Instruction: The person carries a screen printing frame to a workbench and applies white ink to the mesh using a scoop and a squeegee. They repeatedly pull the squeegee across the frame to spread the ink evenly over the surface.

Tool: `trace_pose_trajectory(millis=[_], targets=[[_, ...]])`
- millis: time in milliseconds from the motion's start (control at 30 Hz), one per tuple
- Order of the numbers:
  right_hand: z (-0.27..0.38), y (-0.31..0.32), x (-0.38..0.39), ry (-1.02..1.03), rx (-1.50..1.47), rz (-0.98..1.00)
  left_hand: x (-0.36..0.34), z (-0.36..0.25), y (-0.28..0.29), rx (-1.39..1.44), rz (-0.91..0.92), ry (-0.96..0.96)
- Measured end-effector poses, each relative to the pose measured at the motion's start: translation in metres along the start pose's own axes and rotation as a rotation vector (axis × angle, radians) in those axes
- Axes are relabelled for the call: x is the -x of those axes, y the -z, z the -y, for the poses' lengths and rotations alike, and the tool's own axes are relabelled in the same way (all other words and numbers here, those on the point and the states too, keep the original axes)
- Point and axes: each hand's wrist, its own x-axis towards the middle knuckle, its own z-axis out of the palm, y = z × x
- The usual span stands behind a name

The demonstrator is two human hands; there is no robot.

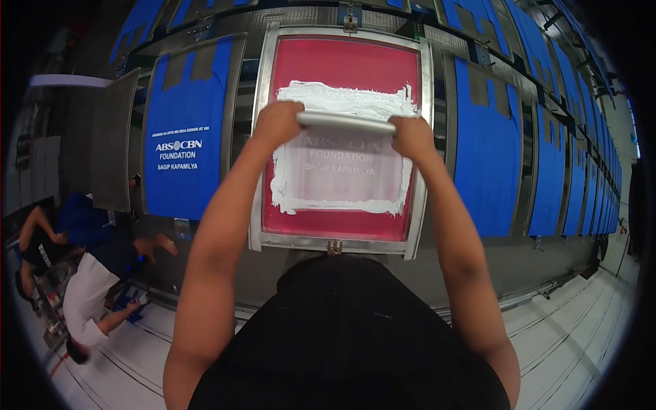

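A screen printing frame (pixel 257 198) with a metal border and red mesh (pixel 342 222) lies flat in front of me. Both my hands grip a long pale squeegee (pixel 347 121) across the mesh. My left hand (pixel 279 123) is wrapped round its left end, and my right hand (pixel 413 135) round its right end. Thick white ink (pixel 342 96) is heaped just beyond the squeegee. More white ink rings the stencil area (pixel 339 186), where pale lettering shows through. What lies under the frame is mostly hidden.
On the left, a blue bag-shaped piece (pixel 181 137) with white print lies on a board. Several unprinted blue pieces, one nearest (pixel 485 150), lie on boards to the right. A metal hinge clamp (pixel 350 20) stands behind the frame. Two people (pixel 92 294) work at the lower left.
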Motion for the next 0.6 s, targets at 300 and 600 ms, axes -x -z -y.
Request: trace_pose_trajectory(millis=[300, 600], targets=[[-0.01, 0.086, -0.053, -0.013, -0.009, 0.12, 0.067, -0.032, 0.054, 0.072, -0.724, -0.022], [-0.002, 0.063, -0.084, 0.112, -0.053, 0.233, 0.287, -0.082, -0.186, 1.327, 0.634, 0.441]])
